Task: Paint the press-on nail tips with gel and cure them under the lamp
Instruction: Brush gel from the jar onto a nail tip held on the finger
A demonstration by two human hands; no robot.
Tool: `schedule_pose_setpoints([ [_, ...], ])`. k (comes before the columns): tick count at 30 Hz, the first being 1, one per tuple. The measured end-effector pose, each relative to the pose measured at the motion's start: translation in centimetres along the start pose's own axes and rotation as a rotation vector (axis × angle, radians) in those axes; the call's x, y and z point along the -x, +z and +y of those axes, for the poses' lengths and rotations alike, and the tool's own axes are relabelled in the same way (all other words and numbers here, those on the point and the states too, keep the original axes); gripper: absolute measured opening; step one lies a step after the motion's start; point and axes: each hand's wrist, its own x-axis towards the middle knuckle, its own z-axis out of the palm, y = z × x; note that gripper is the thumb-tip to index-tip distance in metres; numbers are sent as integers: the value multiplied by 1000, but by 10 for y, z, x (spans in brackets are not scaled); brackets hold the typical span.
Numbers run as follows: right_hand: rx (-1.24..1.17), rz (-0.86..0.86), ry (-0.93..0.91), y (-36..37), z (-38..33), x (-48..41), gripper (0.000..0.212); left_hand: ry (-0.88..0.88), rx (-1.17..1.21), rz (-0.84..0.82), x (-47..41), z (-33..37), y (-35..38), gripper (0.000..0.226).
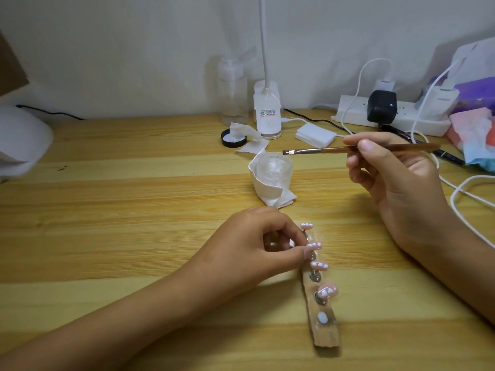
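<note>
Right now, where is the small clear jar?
In the head view, the clear jar stands in the middle of the table, wrapped in white tissue, close to the tip of the brush in the right hand.

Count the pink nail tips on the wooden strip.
4 along the strip: farthest tip, second tip by the left hand, third tip, nearest tip. The last post bears only a pale blob. The hand may hide more.

Your left hand (254, 242) hides the holder strip's (326, 336) edge by the second nail tip (314, 246), so what its fingertips (304, 254) pinch cannot be told; your right hand (396, 178) covers the brush (308, 150) mid-handle; the white lamp (21, 140) is cut by the left edge; the bottle label (267, 113) is too small to read.
</note>
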Motion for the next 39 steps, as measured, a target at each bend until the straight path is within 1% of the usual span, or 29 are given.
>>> schedule_pose_setpoints([
  [3, 8, -9, -14, 1, 0, 0, 19, 31, -38, 40, 0, 0, 4, 11],
  [7, 35, -19, -33, 1, 2, 2, 18, 52, -59, 45, 1, -1, 5, 26],
  [9, 44, -17, -42, 1, 2, 1, 16, 53, -63, 47, 1, -1, 5, 25],
  [11, 33, -10, -59, 1, 2, 1, 13, 32, -31, 51, 1, -1, 6, 16],
  [13, 19, 5, -81, 1, 2, 1, 20, -8, 38, 50, -1, -2, 5, 10],
  [14, 18, 11, -85, 0, 2, 1, 24, -29, 77, 42, -1, -2, 4, 11],
  [17, -7, 47, -76, -1, 2, 0, 21, -68, 224, -6, 1, -1, -2, 13],
  [18, -12, 64, -73, -2, 2, -1, 20, -69, 293, 5, 2, -1, -4, 12],
  [21, 21, 66, -96, -3, 4, -1, 7, -45, 530, 163, 5, -1, -11, 11],
  [23, 68, 47, -129, -3, 3, 2, 14, -55, 669, 262, 3, -2, -16, 10],
  [24, 88, 41, -141, -3, 3, 3, 16, -67, 711, 285, 2, -2, -17, 9],
  [27, 113, 34, -158, 0, 2, 4, 18, -98, 773, 295, -1, -4, -20, 5],
  [31, 125, 45, -170, 2, 1, 5, 18, -150, 864, 335, -4, -7, -20, 11],
  [33, 145, 38, -183, 2, 2, 6, 16, -175, 889, 357, -6, -8, -20, 9],
  [37, 178, 17, -216, 5, 2, 8, 15, -149, 916, 411, -7, -6, -22, 8],
  [39, 197, 0, -236, 8, 1, 10, 18, -173, 967, 424, -10, -6, -22, 4],
])
